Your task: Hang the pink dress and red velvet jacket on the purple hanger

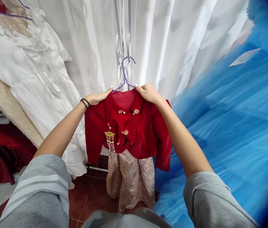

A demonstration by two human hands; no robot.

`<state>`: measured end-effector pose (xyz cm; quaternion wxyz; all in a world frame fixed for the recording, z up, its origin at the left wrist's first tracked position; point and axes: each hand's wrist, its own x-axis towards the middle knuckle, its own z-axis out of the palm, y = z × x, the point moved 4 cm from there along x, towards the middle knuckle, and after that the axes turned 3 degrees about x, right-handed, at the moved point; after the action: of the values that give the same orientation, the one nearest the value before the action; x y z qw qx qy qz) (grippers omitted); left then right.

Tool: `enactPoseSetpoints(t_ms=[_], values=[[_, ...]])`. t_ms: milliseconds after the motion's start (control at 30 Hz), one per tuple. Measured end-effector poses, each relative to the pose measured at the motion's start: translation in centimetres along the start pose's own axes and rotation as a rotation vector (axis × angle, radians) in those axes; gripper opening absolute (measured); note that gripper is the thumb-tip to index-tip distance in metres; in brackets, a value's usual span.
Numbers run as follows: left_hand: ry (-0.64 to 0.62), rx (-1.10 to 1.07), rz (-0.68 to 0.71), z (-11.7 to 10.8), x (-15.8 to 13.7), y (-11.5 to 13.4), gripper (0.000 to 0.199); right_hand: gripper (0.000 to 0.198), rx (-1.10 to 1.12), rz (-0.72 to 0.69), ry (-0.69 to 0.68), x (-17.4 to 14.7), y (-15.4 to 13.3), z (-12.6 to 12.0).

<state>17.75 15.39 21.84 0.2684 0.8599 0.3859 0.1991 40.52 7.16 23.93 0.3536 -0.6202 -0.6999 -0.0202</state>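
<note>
A red velvet jacket [145,133] with pearl-trimmed fastenings hangs on a purple hanger [125,74] in front of me. From its chest dangles a gold fan-shaped tassel ornament [110,134]. Below the jacket shows a shiny champagne-coloured skirt [130,177]. My left hand [98,97], with black bands at the wrist, grips the jacket and hanger at one shoulder, thumb on top. On the other shoulder, my right hand [148,93] pinches the cloth by the hanger's arm. Both hands' fingers are partly hidden behind the fabric.
White dresses [38,72] hang at the left, with dark red cloth [0,145] below them. A large blue tulle gown [233,120] fills the right side. Behind stand a white metal rack [123,41] and white curtains [167,38]. The floor [93,193] is red tile.
</note>
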Motion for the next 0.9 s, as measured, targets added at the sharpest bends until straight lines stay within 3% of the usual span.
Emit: enactPoseSetpoints(t_ms=[33, 100, 167, 200, 233, 300, 400, 467, 567, 700, 800, 900], values=[[0.029, 0.073, -0.01, -0.2, -0.1, 0.3, 0.077, 0.061, -0.031, 0.008, 0.022, -0.6, -0.3, -0.3], [0.282, 0.296, 0.051, -0.5, -1.2, 1.8, 0.07, 0.057, -0.109, -0.026, 0.213, -3.3, -1.3, -0.8], [0.57, 0.565, 0.219, 0.3, -3.4, 4.1, 0.061, 0.053, -0.176, -0.104, 0.458, -7.4, -2.5, -0.2], [0.634, 0.701, 0.33, 1.3, -4.5, 5.3, 0.056, 0.052, -0.191, -0.149, 0.536, -9.7, -3.0, 0.7], [0.629, 0.83, 0.442, 2.7, -5.4, 6.2, 0.052, 0.054, -0.196, -0.188, 0.561, -11.8, -3.5, 2.2], [0.496, 1.051, 0.583, 5.5, -6.4, 7.0, 0.041, 0.062, -0.221, -0.224, 0.508, -15.1, -3.7, 6.0], [0.374, 1.229, 0.554, 7.4, -6.2, 6.7, 0.02, 0.062, -0.338, -0.12, 0.33, -17.1, -2.1, 11.1], [0.328, 1.241, 0.523, 7.2, -5.8, 6.4, 0.023, 0.058, -0.369, 0.005, 0.215, -17.1, -0.3, 12.5], [0.386, 1.122, 0.555, 5.6, -5.8, 6.6, 0.03, 0.056, -0.148, 0.089, 0.198, -17.4, 0.6, 11.0], [0.479, 0.9, 0.516, 4.1, -5.1, 7.1, 0.022, 0.047, 0.278, -0.116, 0.363, -18.8, -4.5, 8.2], [0.457, 0.81, 0.471, 4.5, -3.9, 7.0, 0.027, 0.051, 0.356, -0.247, 0.213, -17.3, -8.4, 11.0], [0.61, 0.693, 0.516, 5.5, -4.3, 6.7, 0.049, 0.058, 0.371, -0.141, 0.043, -14.1, -8.0, 15.8]])
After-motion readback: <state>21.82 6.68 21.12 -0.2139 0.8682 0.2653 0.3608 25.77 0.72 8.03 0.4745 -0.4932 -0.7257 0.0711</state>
